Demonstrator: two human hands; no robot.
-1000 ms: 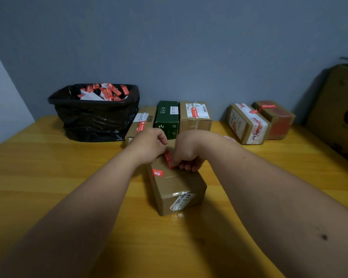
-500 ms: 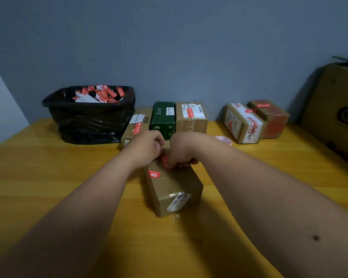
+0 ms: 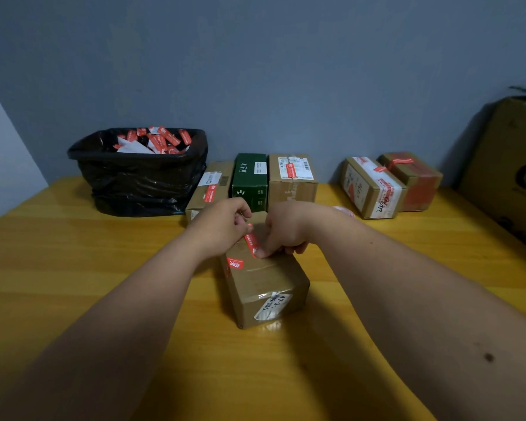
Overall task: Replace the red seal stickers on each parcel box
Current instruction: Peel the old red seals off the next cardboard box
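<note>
- Since a second ago the red seal sticker [image 3: 251, 240] has turned from a slanted strip held off the surface to lying nearly along the top of the brown parcel box [image 3: 266, 287], near its far end; the box itself has not moved on the tabletop [image 3: 73, 268].
- The left hand [image 3: 222, 226] pinches the far end of the sticker, and the right hand [image 3: 281, 230] presses its near end down with curled fingers.
- I judge the new seal is being stuck on, so this box is almost finished.
- Count: one box in work, already with one other red sticker [image 3: 236, 264] at its left edge.
- Behind this box: three boxes in a row [image 3: 292, 177], two more boxes [image 3: 374, 186] to the right of them.
- Left of the row: one black bin bag [image 3: 140, 177] with many used stickers, too many to count.
</note>
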